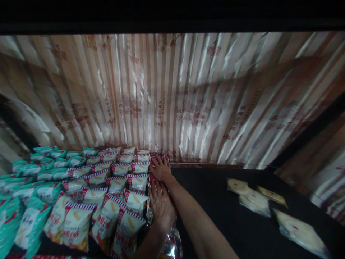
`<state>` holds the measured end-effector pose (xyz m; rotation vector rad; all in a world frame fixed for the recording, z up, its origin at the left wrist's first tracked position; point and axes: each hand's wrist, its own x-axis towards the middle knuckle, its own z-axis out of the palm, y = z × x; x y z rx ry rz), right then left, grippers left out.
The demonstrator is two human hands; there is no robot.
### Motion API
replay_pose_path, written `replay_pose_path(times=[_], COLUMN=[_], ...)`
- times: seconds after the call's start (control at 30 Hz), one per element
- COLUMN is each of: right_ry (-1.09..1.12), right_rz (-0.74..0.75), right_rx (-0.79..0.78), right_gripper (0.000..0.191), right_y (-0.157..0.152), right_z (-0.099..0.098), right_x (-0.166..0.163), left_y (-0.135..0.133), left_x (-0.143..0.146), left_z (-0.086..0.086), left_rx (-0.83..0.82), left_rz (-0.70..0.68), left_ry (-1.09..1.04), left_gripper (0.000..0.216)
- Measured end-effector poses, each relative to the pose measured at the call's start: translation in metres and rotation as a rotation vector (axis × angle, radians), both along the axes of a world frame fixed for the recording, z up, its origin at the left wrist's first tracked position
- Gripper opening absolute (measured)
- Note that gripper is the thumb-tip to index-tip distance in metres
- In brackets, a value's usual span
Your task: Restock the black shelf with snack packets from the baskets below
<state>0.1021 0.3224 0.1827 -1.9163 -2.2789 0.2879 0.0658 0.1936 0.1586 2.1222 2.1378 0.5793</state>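
My right hand [161, 169] lies flat with its fingers spread on dark red packets [157, 155] at the far end of a row. Nearer to me, my left hand [161, 203] rests palm down on the same row, fingers stretched out. Most of these packets are hidden under both hands. A shiny silver and dark packet [172, 242] shows below my left wrist. Directly left of my hands stand rows of white snack bags [128, 230] with red lettering and striped top edges.
Teal snack bags [32, 225] fill the far left. On the black shelf [199, 187] to the right lie several clear-wrapped pale flat items [254, 202], one apart at the front right [300, 230]. A pleated printed curtain [185, 100] hangs behind, under a dark top beam [172, 27].
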Motion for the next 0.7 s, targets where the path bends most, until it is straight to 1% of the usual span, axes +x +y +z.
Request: replay_pose_path(times=[0.2,0.3,0.47,0.7], right_ry=[-0.047,-0.03,-0.026,0.001], right_rz=[-0.012,-0.007,0.01,0.033], right_rx=[0.006,0.052,0.098,0.136], right_gripper=[0.061,0.058,0.056,0.053], right_y=[0.0,0.0,-0.001,-0.004], right_z=[0.006,0.005,0.004,0.014], right_x=[-0.001,-0.001,0.0,0.0], left_y=[0.001,0.0,-0.001,-0.003], left_x=[-0.001,-0.001,-0.001,0.0], left_z=[0.011,0.014,0.013,0.012], left_rx=[-0.038,-0.052,-0.044,-0.012], left_rz=[0.019,0.012,0.039,0.041], left_ry=[-0.019,-0.004,-0.008,-0.052], left_gripper=[0.052,0.052,0.053,0.052])
